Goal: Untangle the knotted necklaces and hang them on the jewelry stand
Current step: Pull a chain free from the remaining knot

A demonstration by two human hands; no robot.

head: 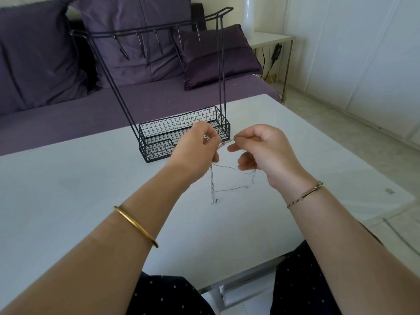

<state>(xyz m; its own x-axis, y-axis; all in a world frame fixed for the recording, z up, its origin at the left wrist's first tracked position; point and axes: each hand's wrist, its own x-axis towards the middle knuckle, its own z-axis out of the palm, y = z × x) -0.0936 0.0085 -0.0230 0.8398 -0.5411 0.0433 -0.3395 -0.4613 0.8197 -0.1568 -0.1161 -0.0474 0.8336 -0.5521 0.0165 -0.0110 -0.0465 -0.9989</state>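
I see my left hand (197, 145) and right hand (261, 151) pinching thin, knotted silver necklaces (213, 183) with curled fingertips above the smooth white table (79, 178); fine chains dangle down. The black wire jewelry stand (181, 137) sits just behind.

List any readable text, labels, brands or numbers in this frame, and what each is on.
Readable text: none.
Too small and blurred to read: a small grey mark on the white rectangular table, near its right edge.
No lettering visible on the black wire jewelry stand or the thin tangled silver necklaces.
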